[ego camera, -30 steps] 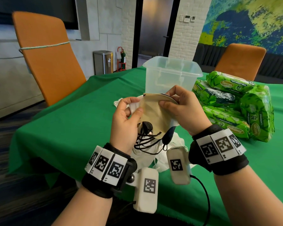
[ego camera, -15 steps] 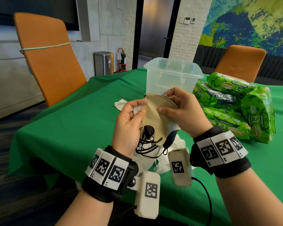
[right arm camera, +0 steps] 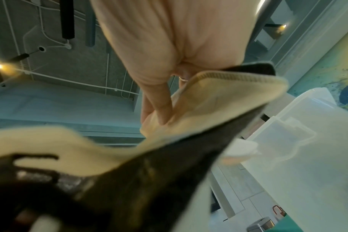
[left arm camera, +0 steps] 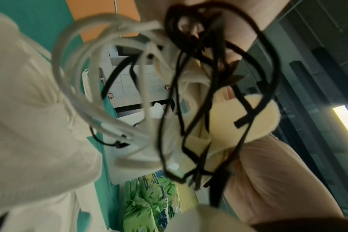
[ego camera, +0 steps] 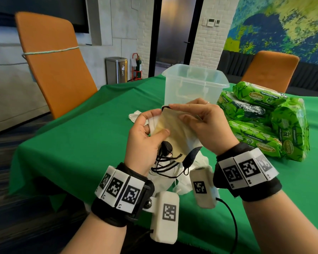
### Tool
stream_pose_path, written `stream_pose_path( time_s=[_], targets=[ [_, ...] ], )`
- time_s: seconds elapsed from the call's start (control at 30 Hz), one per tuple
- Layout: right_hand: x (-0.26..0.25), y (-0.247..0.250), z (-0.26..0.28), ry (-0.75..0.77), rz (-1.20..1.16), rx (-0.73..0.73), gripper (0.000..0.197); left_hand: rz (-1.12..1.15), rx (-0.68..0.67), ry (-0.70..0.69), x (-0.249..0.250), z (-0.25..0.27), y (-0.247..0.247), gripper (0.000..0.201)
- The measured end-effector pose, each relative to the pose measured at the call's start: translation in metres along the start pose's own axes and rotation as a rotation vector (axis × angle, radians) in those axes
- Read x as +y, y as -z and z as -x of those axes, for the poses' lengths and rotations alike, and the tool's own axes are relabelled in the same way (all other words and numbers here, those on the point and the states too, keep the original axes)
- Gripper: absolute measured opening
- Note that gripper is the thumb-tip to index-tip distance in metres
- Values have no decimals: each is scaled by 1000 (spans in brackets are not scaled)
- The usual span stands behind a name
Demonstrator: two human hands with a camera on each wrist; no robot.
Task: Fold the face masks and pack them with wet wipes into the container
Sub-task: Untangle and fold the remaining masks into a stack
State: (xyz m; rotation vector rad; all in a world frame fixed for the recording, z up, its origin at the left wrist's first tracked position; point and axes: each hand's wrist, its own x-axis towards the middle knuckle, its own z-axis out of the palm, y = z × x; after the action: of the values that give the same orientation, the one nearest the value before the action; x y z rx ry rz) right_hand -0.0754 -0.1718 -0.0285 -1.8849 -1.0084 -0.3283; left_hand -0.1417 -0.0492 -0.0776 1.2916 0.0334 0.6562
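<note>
Both hands are up above the near edge of the green table (ego camera: pixel 81 143), sharing a small bundle of face masks; the left hand (ego camera: pixel 145 136) pinches the beige mask (ego camera: pixel 174 129) with its thumb pressed flat on the front and the fingers curled behind; the right hand (ego camera: pixel 207 125) pinches the same mask from the other side, forefinger stretched along the top edge and thumb on the face of it; a black mask (right arm camera: pixel 169 180) lies folded against the back of the beige one, its dark rim just showing at the top; black ear loops (ego camera: pixel 165 162) hang in a tangle beneath the left palm, and white ear loops (left arm camera: pixel 101 87) dangle beside them; more white masks (ego camera: pixel 173 173) sit heaped on the cloth under the wrists, and one more white mask (ego camera: pixel 136 116) lies apart, further out; the clear plastic container (ego camera: pixel 195 87) stands upright just behind the hands, lid off; the green wet wipe packs (ego camera: pixel 261 121) are stacked to its right, near but not inside it.
</note>
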Motion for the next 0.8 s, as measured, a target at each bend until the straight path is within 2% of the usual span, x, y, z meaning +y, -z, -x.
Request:
stream_pose_path(
  time_s=[0.23,0.4,0.47,0.6,0.63,0.67,0.77,0.8],
  targets=[
    [10,-1,-3,-138,-42,61,28,-30,-31,10,-3,0,2,51],
    [10,3,-2,-178,9,6,30,-23,-45,21,-6,-1,4,52],
    [10,5,-2,-182,-3,0,31,2,-38,31,-6,-2,3,45],
    [9,6,-1,-171,-9,7,31,60,18,39,-5,-4,-1,10],
    [9,6,-1,-167,-7,5,31,78,33,40,-6,-6,0,7],
    [8,6,-1,-162,-2,-1,30,94,39,41,-6,-7,0,15],
    [7,6,0,-130,25,-21,29,60,11,47,-5,-7,1,70],
    [6,6,1,-118,35,-25,30,46,1,40,-5,-7,1,79]
  ],
)
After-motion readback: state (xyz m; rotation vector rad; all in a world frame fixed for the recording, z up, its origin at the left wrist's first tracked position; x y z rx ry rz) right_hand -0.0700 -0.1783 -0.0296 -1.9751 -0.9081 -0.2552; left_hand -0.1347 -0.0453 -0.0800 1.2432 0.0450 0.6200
